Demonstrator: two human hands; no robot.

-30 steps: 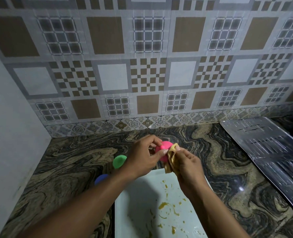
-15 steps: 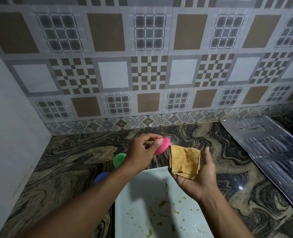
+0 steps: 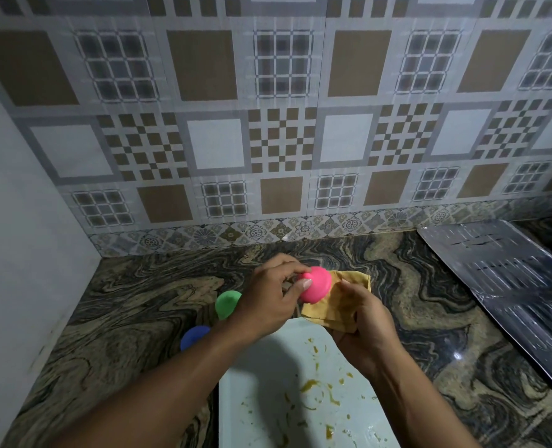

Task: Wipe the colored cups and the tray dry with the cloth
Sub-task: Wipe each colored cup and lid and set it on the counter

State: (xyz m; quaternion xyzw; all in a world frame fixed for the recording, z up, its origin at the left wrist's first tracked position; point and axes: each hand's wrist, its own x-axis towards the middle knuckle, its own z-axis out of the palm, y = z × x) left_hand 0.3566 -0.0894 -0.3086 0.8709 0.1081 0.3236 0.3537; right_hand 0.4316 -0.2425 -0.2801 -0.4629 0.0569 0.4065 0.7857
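**A:** What are your fingers doing?

**B:** My left hand (image 3: 268,299) pinches the pink cup (image 3: 316,284), thumb on the near side and the other fingers curled over the far side. Its rounded outside faces me; the rim I cannot see. My right hand (image 3: 365,318) is curled round the folded yellow cloth (image 3: 326,310), fingertips pressing it from the three o'clock side.

**A:** Do cup and cloth meet?

**B:** Yes, the cup lies against the cloth, both held up above the counter (image 3: 132,318). The cloth spreads from behind the cup toward four o'clock.

**A:** And the other cups?

**B:** The green cup (image 3: 226,303) sits on the counter at nine o'clock from the pink one, just beside my left wrist. The blue cup (image 3: 193,337) is at eight o'clock, near the green one, partly hidden by my forearm.

**A:** The tray?

**B:** The white tray (image 3: 268,383) lies at six o'clock, under both forearms, flecked with yellowish smears on its right half.

**A:** Farther out?

**B:** A ribbed metal sheet (image 3: 510,286) rests at three o'clock, well apart from my hands, and the tiled wall (image 3: 281,124) stands at twelve
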